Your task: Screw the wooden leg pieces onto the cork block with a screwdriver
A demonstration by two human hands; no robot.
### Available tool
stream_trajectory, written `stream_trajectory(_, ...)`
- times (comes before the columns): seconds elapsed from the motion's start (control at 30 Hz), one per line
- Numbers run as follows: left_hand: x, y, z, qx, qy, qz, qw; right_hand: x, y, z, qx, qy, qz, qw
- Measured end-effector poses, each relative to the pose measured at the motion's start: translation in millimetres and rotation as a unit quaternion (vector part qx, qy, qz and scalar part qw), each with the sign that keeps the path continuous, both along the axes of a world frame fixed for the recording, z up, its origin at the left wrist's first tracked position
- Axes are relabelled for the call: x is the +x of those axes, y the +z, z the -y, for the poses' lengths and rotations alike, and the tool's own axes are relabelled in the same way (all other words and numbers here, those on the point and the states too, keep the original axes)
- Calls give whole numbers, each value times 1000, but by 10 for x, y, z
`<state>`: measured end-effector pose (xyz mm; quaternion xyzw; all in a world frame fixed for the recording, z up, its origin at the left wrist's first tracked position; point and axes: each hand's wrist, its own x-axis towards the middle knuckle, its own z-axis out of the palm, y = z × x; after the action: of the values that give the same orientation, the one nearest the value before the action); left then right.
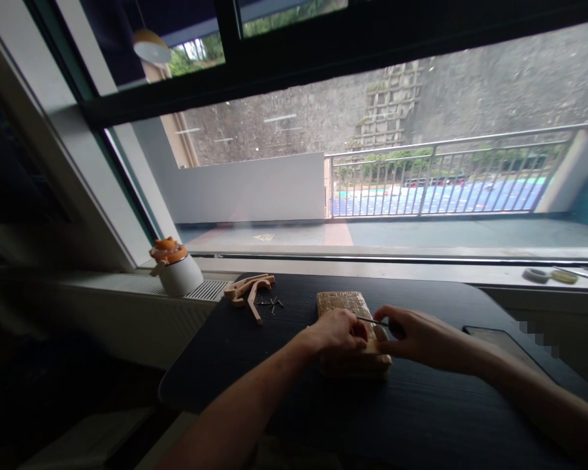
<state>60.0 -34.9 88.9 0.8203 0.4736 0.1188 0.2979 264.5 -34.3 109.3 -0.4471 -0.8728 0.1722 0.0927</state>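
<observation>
A tan woven box-like piece [345, 301] lies on the dark table, with a pale wooden edge along its near side. Over its middle, my left hand [340, 328] is closed, fingers curled down near a metal shaft; what they pinch is hidden. From the right, my right hand [414, 334] grips a screwdriver [372, 320] by its dark handle. Its thin shaft points left to my left fingertips. Shaped wooden parts [255, 300] lie on the table's far left. Several small screws [273, 304] are scattered beside them.
The dark table [235, 365] has a rounded left corner. A flat dark-framed tablet-like object [507, 346] lies right of my right forearm. A white jug with an orange lid [180, 273] stands on the sill, and tape rolls [536, 275] rest on the sill at right.
</observation>
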Motion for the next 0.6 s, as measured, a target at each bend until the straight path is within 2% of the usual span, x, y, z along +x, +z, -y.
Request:
stream_trajectory(0.13,-8,-44,-9,-1,0,21,1000,-49,-199,-40,-18,18,-30,999)
stream_trajectory(0.27,6,-40,-19,14,-1,42,999,-35,-265,-59,-30,20,-41,999)
stream_trajectory(0.4,-14,52,-30,14,-5,50,999,0,-225,-58,-41,18,-48,998)
stream_trajectory(0.6,-119,303,25,46,8,31,998,2,-81,-62,-37,15,-57,998)
